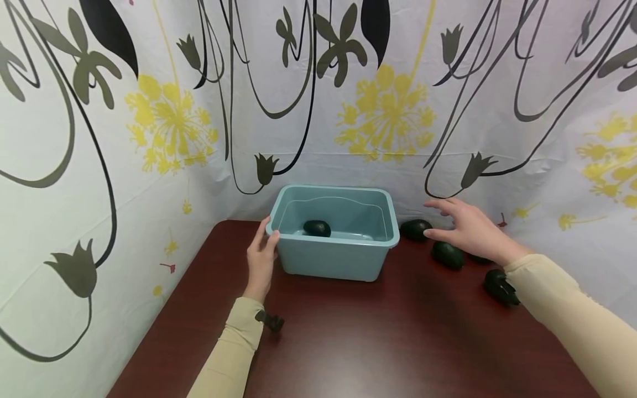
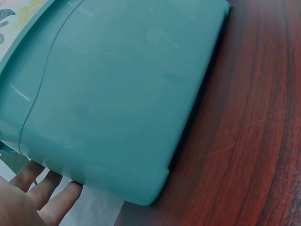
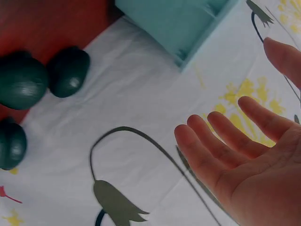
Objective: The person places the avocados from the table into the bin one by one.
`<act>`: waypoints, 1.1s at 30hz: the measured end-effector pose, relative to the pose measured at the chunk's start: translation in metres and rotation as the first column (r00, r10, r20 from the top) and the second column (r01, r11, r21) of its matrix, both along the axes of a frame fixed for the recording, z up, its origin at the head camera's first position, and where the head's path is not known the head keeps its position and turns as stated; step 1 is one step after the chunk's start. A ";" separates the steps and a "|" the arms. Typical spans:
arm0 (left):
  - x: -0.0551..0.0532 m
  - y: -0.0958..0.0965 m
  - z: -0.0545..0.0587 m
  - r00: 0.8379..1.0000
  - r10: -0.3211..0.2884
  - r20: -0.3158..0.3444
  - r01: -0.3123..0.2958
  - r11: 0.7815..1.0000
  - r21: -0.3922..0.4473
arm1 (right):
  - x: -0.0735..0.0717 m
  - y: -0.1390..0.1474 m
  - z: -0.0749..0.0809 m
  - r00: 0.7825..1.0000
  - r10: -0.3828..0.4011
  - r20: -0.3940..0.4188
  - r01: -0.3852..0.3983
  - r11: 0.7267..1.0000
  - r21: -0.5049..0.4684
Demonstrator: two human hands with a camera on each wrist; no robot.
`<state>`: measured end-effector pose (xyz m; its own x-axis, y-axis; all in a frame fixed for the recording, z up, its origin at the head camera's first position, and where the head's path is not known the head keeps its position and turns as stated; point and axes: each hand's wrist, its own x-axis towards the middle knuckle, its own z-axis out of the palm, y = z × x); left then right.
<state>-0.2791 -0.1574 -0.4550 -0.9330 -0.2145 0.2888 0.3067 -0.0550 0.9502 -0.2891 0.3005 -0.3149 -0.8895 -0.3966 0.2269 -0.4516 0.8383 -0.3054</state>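
A light blue plastic bin (image 1: 330,260) stands on the table with one dark green avocado (image 1: 317,228) inside. My left hand (image 1: 261,257) grips the bin's left front corner, the thumb near the rim and the fingers along the side; the left wrist view shows fingers (image 2: 61,202) against its wall. To the right of the bin, my right hand (image 1: 465,229) hovers with spread fingers and nothing in them. Below and beside it lie more avocados: one by the bin (image 1: 415,230), another avocado (image 1: 448,255) nearer me, and one partly hidden behind the hand. The right wrist view also shows avocados (image 3: 69,72).
Another dark avocado (image 1: 500,287) lies at the right, partly covered by the right sleeve. The dark red-brown wooden table (image 1: 338,337) reaches back to a white floral-patterned cloth (image 1: 308,127) hanging behind and at the left. A black strap (image 1: 270,320) sits at my left wrist.
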 end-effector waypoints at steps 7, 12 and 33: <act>0.000 -0.001 0.000 1.000 -0.004 -0.011 0.004 1.000 0.008 | 0.011 0.017 -0.023 1.000 -0.005 -0.009 0.005 1.000 -0.011; 0.001 -0.001 0.001 1.000 0.006 -0.008 -0.006 1.000 -0.009 | 0.017 0.034 -0.039 1.000 -0.010 -0.013 0.009 0.999 -0.031; 0.003 -0.001 0.005 1.000 -0.012 0.011 0.012 1.000 -0.025 | 0.032 0.115 -0.093 0.989 -0.144 0.030 0.146 0.988 -0.049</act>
<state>-0.2761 -0.1581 -0.4496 -0.9386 -0.1963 0.2836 0.2957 -0.0347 0.9546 -0.2569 0.4158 -0.4081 -0.9428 -0.2514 0.2189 -0.3174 0.8776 -0.3593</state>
